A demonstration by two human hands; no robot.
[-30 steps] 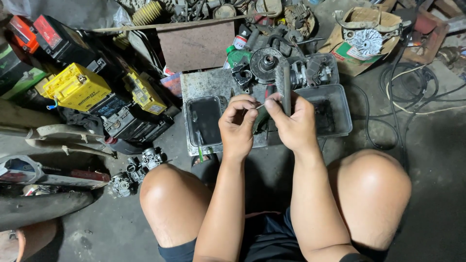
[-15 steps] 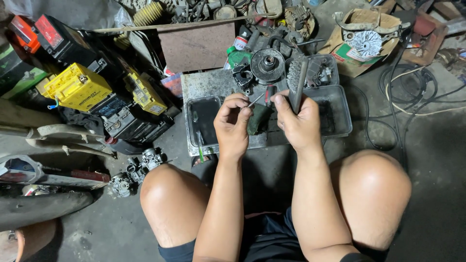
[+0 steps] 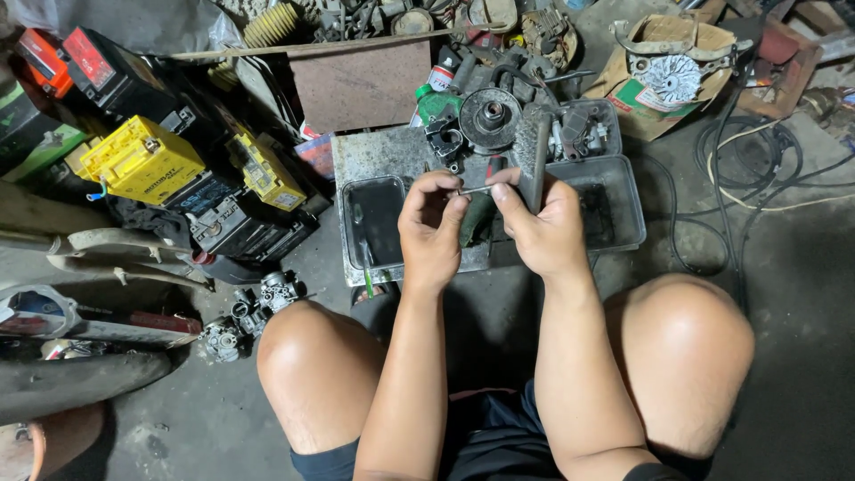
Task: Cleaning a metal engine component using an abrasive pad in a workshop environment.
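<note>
1. Overall light: dim; concrete floor (image 3: 784,374) dark grey, the corners darkest.
2. Source: apparently from above and in front; knees and forearms were the brightest areas, with a soft sheen on the right knee.
3. Shadows: deep between the thighs and under the left hand (image 3: 434,233) and right hand (image 3: 543,233).
4. Glare: slight on the yellow battery (image 3: 142,160), upper left.
5. Sharpness: centre sharp; slight wide-angle bending and softness at the frame edges.

One camera sits on the person's head and looks straight down, close to both knees and the dark, maybe dirty, floor (image 3: 784,374).
</note>
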